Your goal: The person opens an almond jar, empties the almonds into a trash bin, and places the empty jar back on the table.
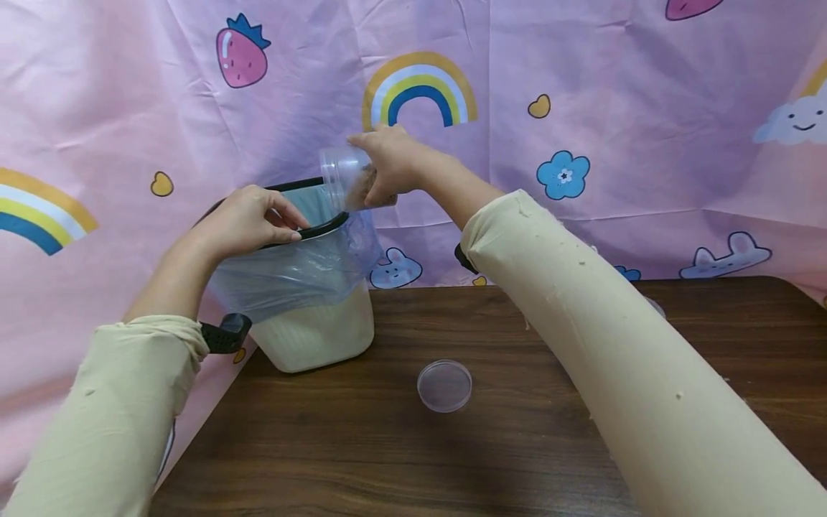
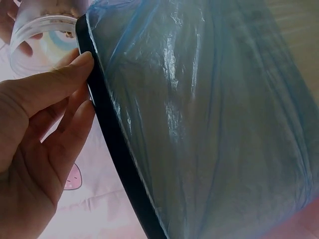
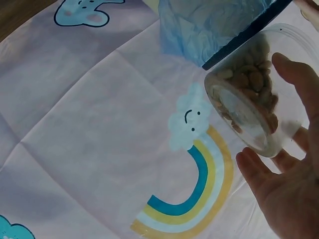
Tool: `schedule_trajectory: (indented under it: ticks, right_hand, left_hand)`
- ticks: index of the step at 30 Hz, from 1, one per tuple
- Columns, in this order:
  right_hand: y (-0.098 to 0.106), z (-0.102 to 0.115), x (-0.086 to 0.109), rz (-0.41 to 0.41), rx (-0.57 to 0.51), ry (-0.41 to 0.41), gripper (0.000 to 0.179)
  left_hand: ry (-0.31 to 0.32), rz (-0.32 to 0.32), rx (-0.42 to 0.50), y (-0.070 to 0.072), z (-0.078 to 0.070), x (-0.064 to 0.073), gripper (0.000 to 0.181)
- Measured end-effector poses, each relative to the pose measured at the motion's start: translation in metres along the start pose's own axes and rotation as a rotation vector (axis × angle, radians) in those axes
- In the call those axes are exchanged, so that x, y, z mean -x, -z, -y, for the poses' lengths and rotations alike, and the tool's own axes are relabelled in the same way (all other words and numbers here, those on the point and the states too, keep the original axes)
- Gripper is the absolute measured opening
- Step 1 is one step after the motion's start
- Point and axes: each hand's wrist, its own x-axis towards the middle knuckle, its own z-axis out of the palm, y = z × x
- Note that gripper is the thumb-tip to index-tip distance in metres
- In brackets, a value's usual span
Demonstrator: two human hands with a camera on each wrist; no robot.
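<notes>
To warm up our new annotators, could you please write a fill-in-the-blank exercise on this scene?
The right hand holds a jar with ____ pieces inside.
The left hand grips the bin at its ____ rim.
In the head view, the round lid on the table lies to the ____ of the bin.

Missing words: brown; black; right.

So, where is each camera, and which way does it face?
Head: on the head, forward and down at the bin; left hand, right hand, sleeves show.
Left wrist: on that wrist, facing black rim; left hand, part of right hand show.
Right wrist: on that wrist, facing jar and backdrop; right hand mainly shows.
Both wrist views share jar and rim.
</notes>
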Motion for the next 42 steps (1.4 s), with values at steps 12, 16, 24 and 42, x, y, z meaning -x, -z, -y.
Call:
schedule_trajectory:
  ticks: [12,16,24,42]
  right_hand:
    - [-0.003,0.006,-0.002,-0.047,-0.022,0.007,0.091]
    - [-0.005,0.010,-0.003,-0.060,-0.040,0.014,0.091]
    - [-0.006,0.014,-0.002,-0.081,-0.032,0.045,0.090]
    - [-0.005,0.021,-0.003,-0.090,-0.027,0.062,0.086]
  left_hand:
    - [0.018,0.002,0.001,-0.001,-0.002,0.003,0.016]
    - [0.022,0.001,0.008,-0.001,-0.001,0.003,0.016]
    - [0.034,-0.002,0.019,-0.003,-0.002,0.004,0.017]
    - [0.021,-0.008,0.006,-0.002,0.000,0.004,0.017]
